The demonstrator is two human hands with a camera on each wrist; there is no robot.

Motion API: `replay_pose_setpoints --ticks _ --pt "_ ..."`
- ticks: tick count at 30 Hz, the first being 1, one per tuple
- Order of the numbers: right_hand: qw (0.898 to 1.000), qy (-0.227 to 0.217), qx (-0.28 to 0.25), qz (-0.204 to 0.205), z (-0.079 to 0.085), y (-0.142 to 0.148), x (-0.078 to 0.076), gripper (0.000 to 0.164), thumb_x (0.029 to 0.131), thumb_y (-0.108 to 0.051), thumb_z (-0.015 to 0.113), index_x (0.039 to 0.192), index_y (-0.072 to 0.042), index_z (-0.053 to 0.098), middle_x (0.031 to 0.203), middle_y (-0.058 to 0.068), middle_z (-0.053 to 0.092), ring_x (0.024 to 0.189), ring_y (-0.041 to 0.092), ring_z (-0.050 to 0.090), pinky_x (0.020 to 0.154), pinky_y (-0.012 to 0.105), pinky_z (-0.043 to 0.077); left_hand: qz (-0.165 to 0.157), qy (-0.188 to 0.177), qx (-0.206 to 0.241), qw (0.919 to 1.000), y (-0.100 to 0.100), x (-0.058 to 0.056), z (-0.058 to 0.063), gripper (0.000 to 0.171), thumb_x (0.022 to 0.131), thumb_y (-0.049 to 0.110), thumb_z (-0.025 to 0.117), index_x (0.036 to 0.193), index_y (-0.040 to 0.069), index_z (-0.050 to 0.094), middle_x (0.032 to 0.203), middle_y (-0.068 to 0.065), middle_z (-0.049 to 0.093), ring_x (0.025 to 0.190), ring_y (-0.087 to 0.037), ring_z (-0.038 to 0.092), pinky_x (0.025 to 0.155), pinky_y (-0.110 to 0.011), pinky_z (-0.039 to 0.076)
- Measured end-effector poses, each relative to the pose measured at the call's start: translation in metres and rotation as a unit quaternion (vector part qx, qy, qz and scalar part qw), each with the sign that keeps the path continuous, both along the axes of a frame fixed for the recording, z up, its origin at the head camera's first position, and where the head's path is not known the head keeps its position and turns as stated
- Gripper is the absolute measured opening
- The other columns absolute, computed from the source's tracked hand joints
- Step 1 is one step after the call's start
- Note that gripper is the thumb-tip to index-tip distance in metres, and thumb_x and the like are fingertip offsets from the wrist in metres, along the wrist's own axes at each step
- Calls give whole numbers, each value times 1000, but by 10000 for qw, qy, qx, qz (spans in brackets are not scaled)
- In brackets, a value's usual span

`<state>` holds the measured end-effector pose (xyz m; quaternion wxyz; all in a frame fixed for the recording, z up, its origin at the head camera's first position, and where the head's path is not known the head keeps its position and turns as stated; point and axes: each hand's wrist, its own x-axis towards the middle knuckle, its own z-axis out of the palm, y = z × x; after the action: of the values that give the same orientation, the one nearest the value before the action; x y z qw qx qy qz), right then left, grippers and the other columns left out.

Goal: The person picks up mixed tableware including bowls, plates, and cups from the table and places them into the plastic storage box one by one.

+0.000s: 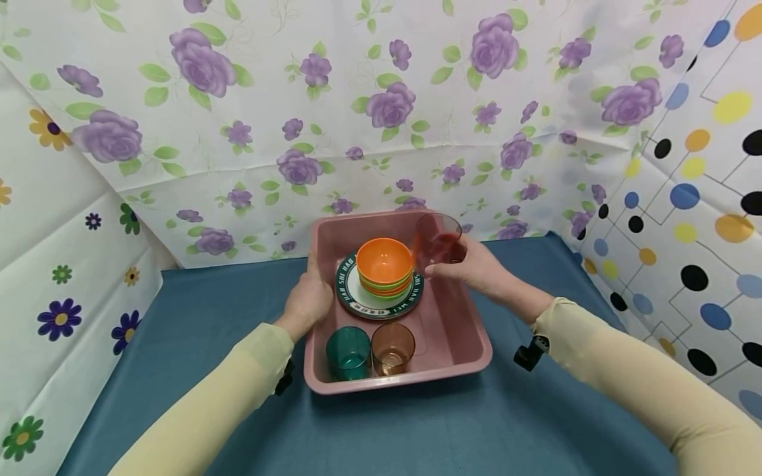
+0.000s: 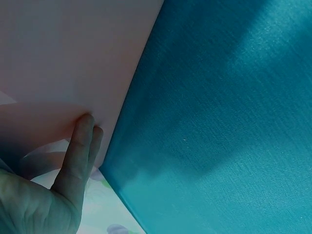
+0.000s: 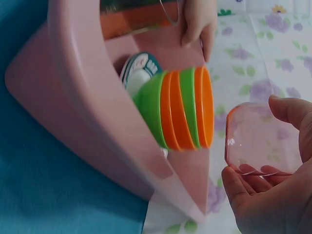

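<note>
At the left side of a pink plastic basin (image 1: 476,354), my left hand (image 1: 309,301) holds the wall; in the left wrist view its straight fingers (image 2: 78,151) lie against the outer face. My right hand (image 1: 483,268) grips a clear red cup (image 1: 437,231) above the basin's far right part, thumb and fingers on opposite sides of it. Beside that cup, a stack of orange and green bowls (image 1: 383,261) sits on a green-rimmed white plate (image 1: 381,315) inside the basin. A teal cup (image 1: 348,350) and a brown cup (image 1: 393,347) stand side by side at the basin's near left.
The basin stands on a blue-covered table (image 1: 238,370). A flowered cloth backdrop (image 1: 333,119) rises right behind it. Patterned side sheets (image 1: 684,218) close off the left and right of the table.
</note>
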<state>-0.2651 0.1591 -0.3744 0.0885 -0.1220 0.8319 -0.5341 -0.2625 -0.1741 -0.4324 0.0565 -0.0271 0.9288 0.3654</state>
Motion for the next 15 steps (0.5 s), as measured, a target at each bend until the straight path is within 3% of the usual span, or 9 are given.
replay_pose_setpoints --ticks 15 --pt "9983 -103 144 559 -10 -24 16 80 83 -31 87 147 -6 47 127 15 59 109 29 54 89 41 49 18 -56 -122 9999 0 -3 -1 79 107 16 39 163 18 -17 94 -16 65 68 -24 71 61 -41 62"
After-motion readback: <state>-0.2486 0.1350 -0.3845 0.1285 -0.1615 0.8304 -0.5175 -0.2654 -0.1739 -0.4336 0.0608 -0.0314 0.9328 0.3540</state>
